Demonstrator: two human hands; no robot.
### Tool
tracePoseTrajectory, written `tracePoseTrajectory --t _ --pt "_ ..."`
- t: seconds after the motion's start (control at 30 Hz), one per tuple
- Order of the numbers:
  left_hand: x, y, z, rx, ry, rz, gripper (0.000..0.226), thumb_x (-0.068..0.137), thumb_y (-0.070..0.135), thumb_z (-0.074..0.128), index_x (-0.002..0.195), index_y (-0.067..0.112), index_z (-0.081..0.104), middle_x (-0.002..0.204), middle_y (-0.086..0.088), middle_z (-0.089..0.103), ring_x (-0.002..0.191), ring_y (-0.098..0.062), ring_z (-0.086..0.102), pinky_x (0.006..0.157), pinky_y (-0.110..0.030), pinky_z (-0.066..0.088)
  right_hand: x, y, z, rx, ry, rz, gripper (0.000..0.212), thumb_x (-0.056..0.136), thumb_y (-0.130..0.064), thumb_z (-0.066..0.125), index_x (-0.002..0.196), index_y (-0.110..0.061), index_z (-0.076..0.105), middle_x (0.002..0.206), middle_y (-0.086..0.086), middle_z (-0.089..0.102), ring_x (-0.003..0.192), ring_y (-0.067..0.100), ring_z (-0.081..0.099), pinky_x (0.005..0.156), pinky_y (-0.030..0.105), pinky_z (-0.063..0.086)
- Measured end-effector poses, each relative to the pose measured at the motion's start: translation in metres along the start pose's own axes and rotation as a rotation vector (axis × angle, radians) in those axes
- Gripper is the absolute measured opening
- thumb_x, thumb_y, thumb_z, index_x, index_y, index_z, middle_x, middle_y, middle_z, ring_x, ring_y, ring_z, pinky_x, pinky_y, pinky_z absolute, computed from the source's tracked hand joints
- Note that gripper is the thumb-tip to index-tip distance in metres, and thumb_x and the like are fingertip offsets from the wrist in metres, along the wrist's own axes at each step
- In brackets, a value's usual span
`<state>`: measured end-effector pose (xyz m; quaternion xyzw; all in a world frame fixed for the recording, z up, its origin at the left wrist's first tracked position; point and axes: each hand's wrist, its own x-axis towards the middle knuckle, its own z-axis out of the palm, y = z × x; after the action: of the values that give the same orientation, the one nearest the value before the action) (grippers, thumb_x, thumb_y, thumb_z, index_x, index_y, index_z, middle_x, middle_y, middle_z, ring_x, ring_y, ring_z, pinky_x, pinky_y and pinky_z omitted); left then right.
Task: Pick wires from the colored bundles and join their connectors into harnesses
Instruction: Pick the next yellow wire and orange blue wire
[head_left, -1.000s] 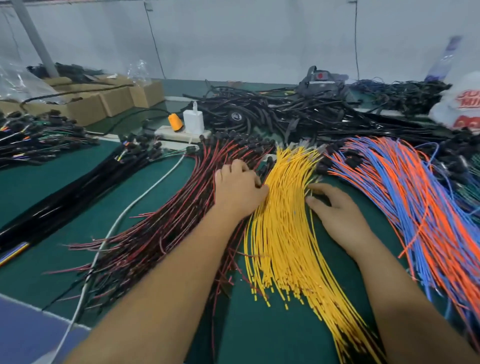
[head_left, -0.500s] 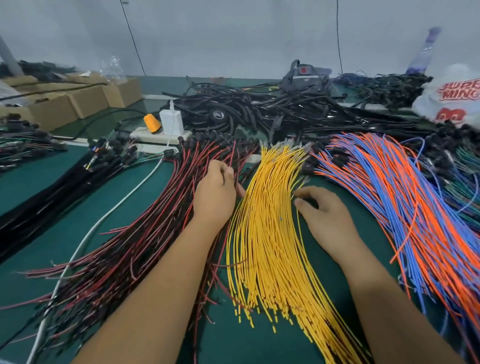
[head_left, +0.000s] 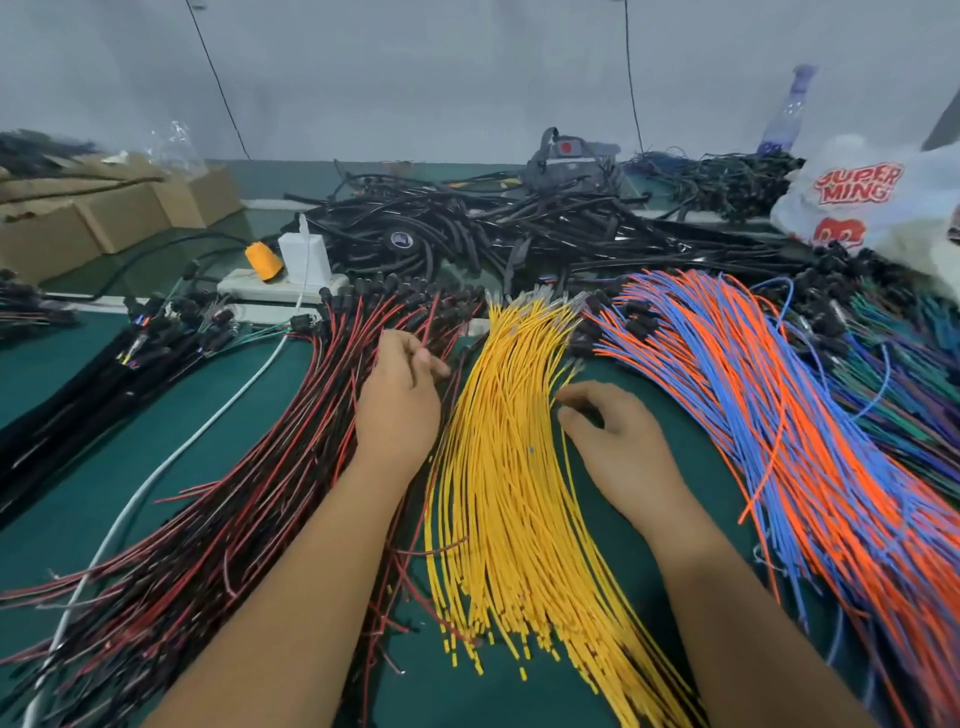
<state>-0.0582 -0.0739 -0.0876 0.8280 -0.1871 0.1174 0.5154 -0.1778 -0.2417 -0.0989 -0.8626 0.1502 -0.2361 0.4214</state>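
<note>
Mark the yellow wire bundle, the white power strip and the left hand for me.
yellow wire bundle (head_left: 511, 467), head view, mid-length of the strands.
white power strip (head_left: 249, 289), head view, its bare top left of the plugs.
left hand (head_left: 400, 410), head view, back of the hand.

At the upper right of the frame, a white plastic bag (head_left: 878, 202) carries red lettering outlined in orange: "SUPER" on one line and "MING" beneath it. Lower on the same bag sits a second red mark, too creased to read. A round emblem (head_left: 399, 242) among the black cables at centre shows a pale logo, not legible.
</note>
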Motion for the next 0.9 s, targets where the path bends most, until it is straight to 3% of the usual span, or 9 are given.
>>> tracePoseTrajectory --t 0.1,0.23,0.4,0.6,0.7,0.8,0.9 --pt "0.002 -0.001 0.001 0.114 0.050 0.035 0.010 0.100 0.019 0.042 0.092 0.022 0.045 0.095 0.003 0.058 0.087 -0.019 0.053 0.070 -0.037 0.041 -0.003 -0.001 -0.001 -0.031 0.004 -0.032 0.015 0.093 -0.021 0.058 0.103 -0.027 0.066 0.101 -0.012 0.062 0.104 0.009 0.051 0.092 0.027 0.038" --pt "-0.002 -0.005 0.002 0.038 -0.066 0.063 0.008 0.102 0.027 0.036 0.096 0.027 0.042 0.070 0.004 0.058 0.055 -0.012 0.048 0.054 -0.033 0.038 -0.005 -0.002 -0.002 -0.050 -0.009 -0.056 0.017 0.093 -0.023 0.058 0.107 -0.026 0.066 0.104 -0.010 0.062 0.106 0.011 0.049 0.098 0.032 0.038" --pt "-0.004 -0.003 0.003 0.261 -0.116 0.057 0.008 0.101 0.033 0.039 0.094 0.030 0.040 0.060 0.005 0.054 0.047 -0.012 0.048 0.045 -0.027 0.029 -0.008 -0.003 -0.001 -0.107 -0.049 -0.095 0.022 0.094 -0.030 0.057 0.114 -0.028 0.064 0.110 -0.012 0.059 0.112 0.010 0.047 0.103 0.038 0.037" --pt "0.000 -0.002 0.001 0.592 -0.230 0.127 0.016 0.096 0.029 0.051 0.106 0.025 0.039 0.064 0.007 0.052 0.054 -0.011 0.049 0.044 -0.027 0.031 -0.007 -0.003 -0.002 -0.077 -0.046 -0.056 0.022 0.094 -0.027 0.057 0.115 -0.027 0.065 0.112 -0.012 0.060 0.114 0.009 0.047 0.100 0.030 0.035" --pt "0.009 -0.005 -0.010 0.645 -0.233 0.128 0.013 0.095 0.031 0.054 0.100 0.024 0.044 0.072 0.007 0.056 0.061 -0.014 0.051 0.050 -0.028 0.034 -0.008 -0.003 -0.003 -0.064 -0.059 -0.042 0.022 0.094 -0.026 0.057 0.115 -0.028 0.064 0.113 -0.012 0.060 0.113 0.009 0.047 0.098 0.026 0.035" --pt "0.019 -0.008 -0.028 0.719 -0.253 0.163 0.008 0.093 0.033 0.056 0.093 0.026 0.052 0.079 0.006 0.060 0.064 -0.016 0.048 0.054 -0.028 0.034 -0.007 -0.005 -0.003 -0.063 -0.055 -0.018 0.024 0.094 -0.024 0.057 0.117 -0.025 0.064 0.115 -0.009 0.062 0.114 0.012 0.049 0.100 0.029 0.037" --pt "0.028 -0.009 -0.041 0.710 -0.314 0.151 0.006 0.090 0.034 0.060 0.085 0.032 0.057 0.078 0.012 0.057 0.057 -0.005 0.042 0.049 -0.024 0.028 -0.007 -0.012 -0.001 -0.124 -0.052 -0.011 0.028 0.094 -0.023 0.058 0.122 -0.023 0.063 0.121 -0.003 0.061 0.119 0.019 0.048 0.104 0.037 0.036"
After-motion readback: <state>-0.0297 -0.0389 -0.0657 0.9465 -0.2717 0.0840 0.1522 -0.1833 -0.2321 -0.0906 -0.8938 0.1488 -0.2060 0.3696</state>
